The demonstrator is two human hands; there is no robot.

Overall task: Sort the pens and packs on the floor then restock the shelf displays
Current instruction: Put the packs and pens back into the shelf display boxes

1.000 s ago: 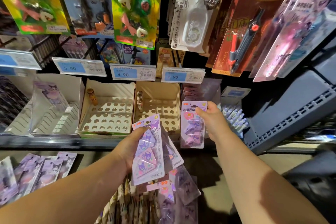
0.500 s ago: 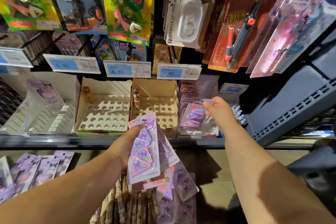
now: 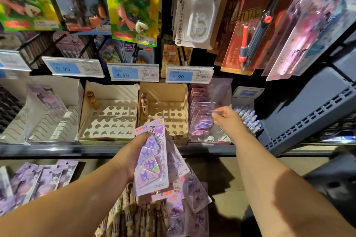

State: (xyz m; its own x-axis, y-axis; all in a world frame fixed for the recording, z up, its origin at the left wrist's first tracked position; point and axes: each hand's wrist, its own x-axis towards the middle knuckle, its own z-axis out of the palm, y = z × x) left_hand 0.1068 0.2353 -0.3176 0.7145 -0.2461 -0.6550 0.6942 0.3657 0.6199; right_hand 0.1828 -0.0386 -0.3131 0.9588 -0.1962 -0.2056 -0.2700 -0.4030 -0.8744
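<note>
My left hand (image 3: 131, 157) grips a fanned stack of purple clip packs (image 3: 152, 161) below the shelf edge. My right hand (image 3: 229, 121) reaches into the purple display box (image 3: 207, 138) on the shelf and pinches the top edge of the front pack (image 3: 202, 123), which leans against a row of like packs. On the floor below lie more purple packs (image 3: 192, 198) and several patterned pens (image 3: 123, 219).
Two cardboard pen trays with round holes (image 3: 109, 119) (image 3: 169, 115) stand left of the purple box, each with one pen. A white divider box (image 3: 52, 113) sits further left. Price tags and hanging blister packs fill the space above. A grey shelf panel (image 3: 312, 111) leans at right.
My right hand carried one purple pack from in front of the shelf into the purple display box and set it against the row. My left hand kept its stack nearly still.
</note>
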